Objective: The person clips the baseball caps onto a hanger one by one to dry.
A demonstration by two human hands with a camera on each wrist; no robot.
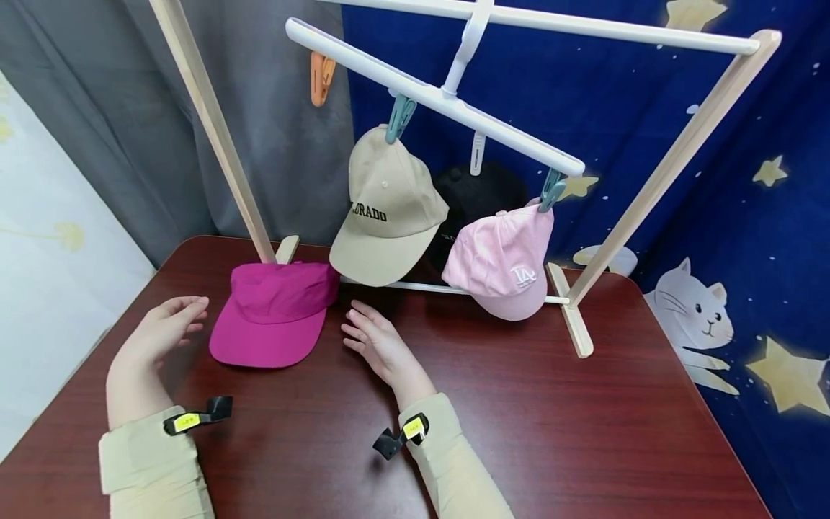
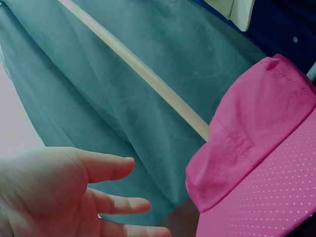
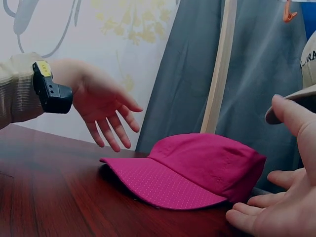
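A magenta cap (image 1: 279,310) sits on the dark red table, its brim toward the front. On its left, my left hand (image 1: 162,328) hovers apart from it, fingers relaxed and palm facing the cap. My right hand (image 1: 379,346) is on the other side, fingers loosely spread, and holds nothing. In the right wrist view the right fingertips (image 3: 239,217) come close to the cap's right side. The left wrist view shows a gap between the left hand (image 2: 54,190) and the cap (image 2: 247,138).
Behind stands a wooden rack (image 1: 674,166) with a tilted white hanger (image 1: 428,94). A beige cap (image 1: 389,194) and a pink cap (image 1: 502,259) hang from teal clips. A black cap (image 1: 483,191) is behind them. An orange clip (image 1: 320,78) hangs at the hanger's left end.
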